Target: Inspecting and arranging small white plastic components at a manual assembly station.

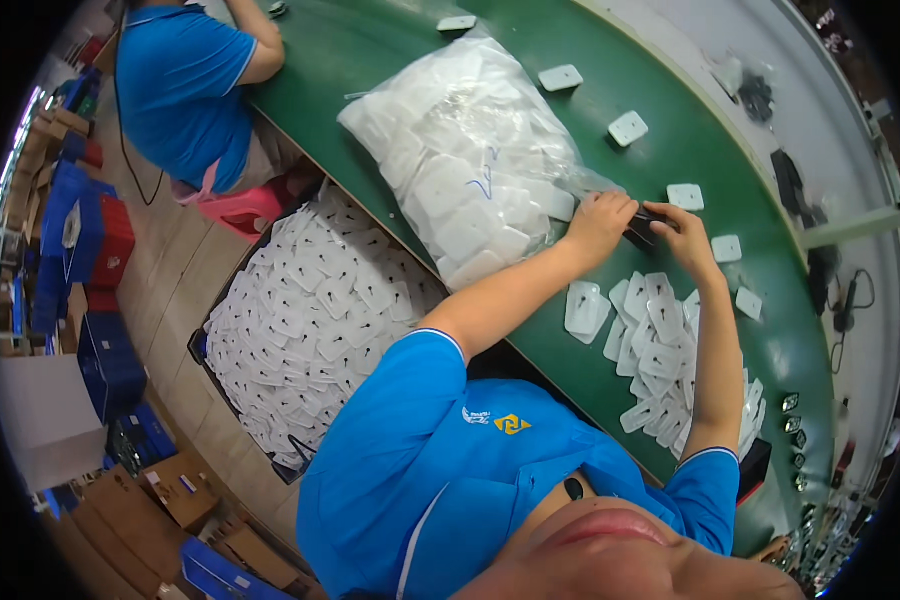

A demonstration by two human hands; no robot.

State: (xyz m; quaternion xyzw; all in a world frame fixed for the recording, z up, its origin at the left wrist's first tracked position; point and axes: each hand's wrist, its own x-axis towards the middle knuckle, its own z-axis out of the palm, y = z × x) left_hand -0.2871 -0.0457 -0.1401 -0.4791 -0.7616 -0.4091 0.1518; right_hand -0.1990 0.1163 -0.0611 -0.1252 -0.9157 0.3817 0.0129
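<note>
My left hand (602, 224) reaches to the right end of a big clear plastic bag (450, 150) full of white flat pieces, its fingers curled at a small dark object (641, 229). On the other side of that object, my right hand (684, 240) pinches it between thumb and fingers. The object looks black and flat; its kind is partly hidden by my fingers. Below my hands lies a heap of white translucent plates (658, 345) with rounded corners, and two similar plates (586, 311) lie beside it.
White rounded plates (628, 129) stand in a spaced row on the green table (660, 80). To the left, a large bin (310, 310) brims with white plates bearing dark marks. A co-worker in blue (185, 90) sits at the far left. Small dark parts (793, 424) line the right edge.
</note>
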